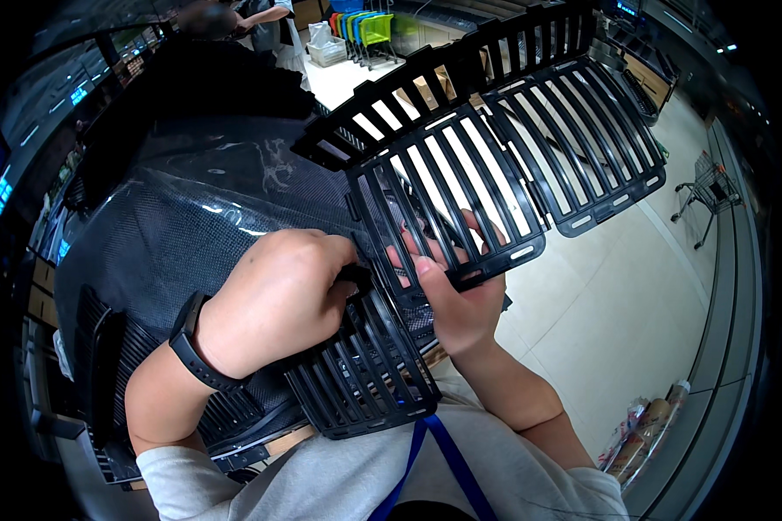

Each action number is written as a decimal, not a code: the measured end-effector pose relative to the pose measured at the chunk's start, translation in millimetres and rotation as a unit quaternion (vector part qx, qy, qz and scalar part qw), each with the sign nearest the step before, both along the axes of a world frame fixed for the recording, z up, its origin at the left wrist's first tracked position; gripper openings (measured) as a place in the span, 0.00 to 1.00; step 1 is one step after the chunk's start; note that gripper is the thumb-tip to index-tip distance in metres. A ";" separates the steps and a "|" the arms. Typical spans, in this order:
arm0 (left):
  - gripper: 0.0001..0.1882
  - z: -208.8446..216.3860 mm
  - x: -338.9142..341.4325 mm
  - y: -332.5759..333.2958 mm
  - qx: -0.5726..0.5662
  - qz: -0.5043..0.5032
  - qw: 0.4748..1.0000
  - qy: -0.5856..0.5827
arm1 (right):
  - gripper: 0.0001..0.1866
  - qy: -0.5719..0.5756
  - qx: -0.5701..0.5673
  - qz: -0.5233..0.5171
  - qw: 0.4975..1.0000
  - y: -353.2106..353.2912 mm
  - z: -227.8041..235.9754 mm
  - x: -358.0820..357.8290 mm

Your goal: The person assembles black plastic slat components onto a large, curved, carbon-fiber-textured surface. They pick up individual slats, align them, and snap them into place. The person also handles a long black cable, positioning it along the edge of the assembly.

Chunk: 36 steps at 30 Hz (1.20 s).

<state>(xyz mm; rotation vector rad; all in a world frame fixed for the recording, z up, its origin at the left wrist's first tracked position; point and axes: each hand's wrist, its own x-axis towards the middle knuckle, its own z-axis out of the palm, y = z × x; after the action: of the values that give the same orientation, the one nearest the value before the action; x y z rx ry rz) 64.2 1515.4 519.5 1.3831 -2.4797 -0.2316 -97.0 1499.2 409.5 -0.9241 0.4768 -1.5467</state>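
A run of black slatted plastic panels [517, 233] hangs in the air in front of me, with several panels joined edge to edge. My right hand [469, 308] grips its near edge, thumb on top and fingers showing through the slots from below. Close to my body, another black slatted panel [365, 412] slopes down against my shirt. My left hand [291, 278], closed, holds the upper part of that panel beside the joined run; its fingertips are mostly hidden. Whether the two pieces are hooked together there, I cannot tell.
Left of me stands a display covered in dark mesh sheeting [165, 226], with more slatted panels [104, 339] along its near side. A shopping cart [711, 191] stands at the right, and wrapped rolls [652, 434] lie lower right. Far back are colourful small carts [365, 30] and a person [265, 17].
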 end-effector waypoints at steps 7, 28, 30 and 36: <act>0.06 -11.5 3.4 -5.7 0.036 -0.003 0.999 -0.002 | 0.29 0.088 -0.106 -0.033 0.990 4.8 -16.3 -4.0; 0.04 -36.6 30.7 -1.8 0.032 0.079 0.996 -0.005 | 0.27 0.105 0.094 0.061 0.988 38.6 -39.7 -3.5; 0.04 -36.1 34.0 -1.6 0.033 0.083 0.996 0.010 | 0.27 0.064 0.086 0.054 0.993 38.9 -43.0 -2.6; 0.07 -42.1 39.1 -2.2 0.029 0.074 0.996 0.041 | 0.28 0.103 0.071 0.055 0.991 39.0 -49.7 -3.1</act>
<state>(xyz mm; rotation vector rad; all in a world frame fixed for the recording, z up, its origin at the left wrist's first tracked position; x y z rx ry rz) 103.4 1513.3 477.5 1.5402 -2.3101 -0.3234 -100.1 1538.2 359.8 -0.9873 0.6636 -1.3066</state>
